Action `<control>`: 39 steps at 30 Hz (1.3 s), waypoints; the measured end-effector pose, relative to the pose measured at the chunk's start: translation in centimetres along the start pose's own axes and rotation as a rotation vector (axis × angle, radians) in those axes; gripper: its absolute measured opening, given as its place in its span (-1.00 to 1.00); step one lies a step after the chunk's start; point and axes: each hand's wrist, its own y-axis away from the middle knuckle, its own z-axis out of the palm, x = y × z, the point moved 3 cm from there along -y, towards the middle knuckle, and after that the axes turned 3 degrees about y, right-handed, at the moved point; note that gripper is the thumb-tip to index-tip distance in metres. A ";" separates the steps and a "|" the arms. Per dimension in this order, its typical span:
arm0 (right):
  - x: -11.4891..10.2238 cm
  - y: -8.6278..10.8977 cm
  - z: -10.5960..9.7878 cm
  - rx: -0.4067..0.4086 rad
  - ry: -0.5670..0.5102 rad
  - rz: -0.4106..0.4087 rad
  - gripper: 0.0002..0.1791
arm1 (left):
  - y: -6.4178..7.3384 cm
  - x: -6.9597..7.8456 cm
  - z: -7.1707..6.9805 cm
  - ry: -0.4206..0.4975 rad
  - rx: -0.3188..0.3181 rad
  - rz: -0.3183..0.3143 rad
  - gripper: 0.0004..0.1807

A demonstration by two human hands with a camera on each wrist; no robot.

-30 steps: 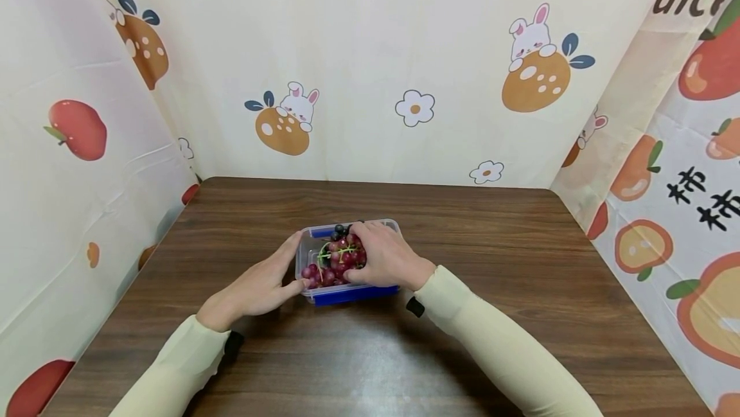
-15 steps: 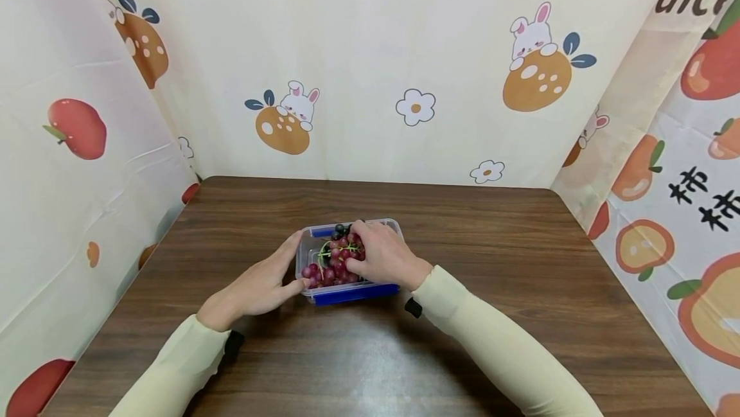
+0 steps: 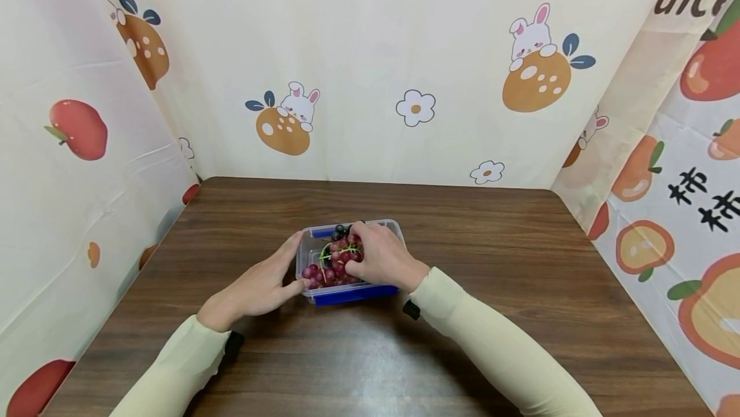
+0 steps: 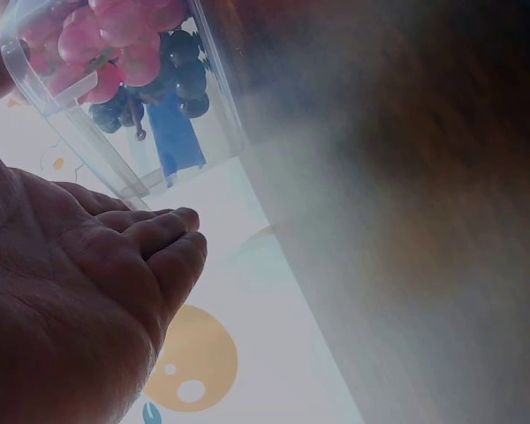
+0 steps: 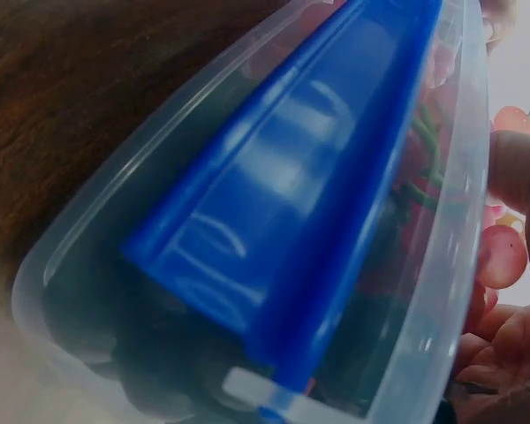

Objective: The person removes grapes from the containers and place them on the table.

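Perhaps a sharp tug by the right hand (image 3: pixel 384 256), curled round red grapes (image 3: pixel 340 255) inside the clear plastic box (image 3: pixel 357 294), would shed berries; the left hand (image 3: pixel 263 285), fingers fairly straight at nine o'clock, may brace too lightly against skidding. Count: one box, mid-table (image 3: pixel 462 340); two hands; dark grapes (image 3: pixel 339 229) toward twelve (berries too hidden to number).

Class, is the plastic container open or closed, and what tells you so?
Open: no lid covers the container, the red grapes show from above, and the right hand grips some through the top.
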 end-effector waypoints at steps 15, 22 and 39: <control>0.5 0.4 -0.9 0.082 -0.062 -0.047 -0.62 | 0.0 0.0 0.1 0.006 -0.006 -0.012 0.06; 0.6 0.5 -1.4 0.153 -0.102 -0.059 -0.61 | 0.0 -0.1 0.0 0.012 -0.006 -0.007 0.06; 0.7 0.8 -3.6 0.302 -0.142 -0.100 -0.58 | 0.0 0.1 0.1 -0.015 -0.004 -0.002 0.07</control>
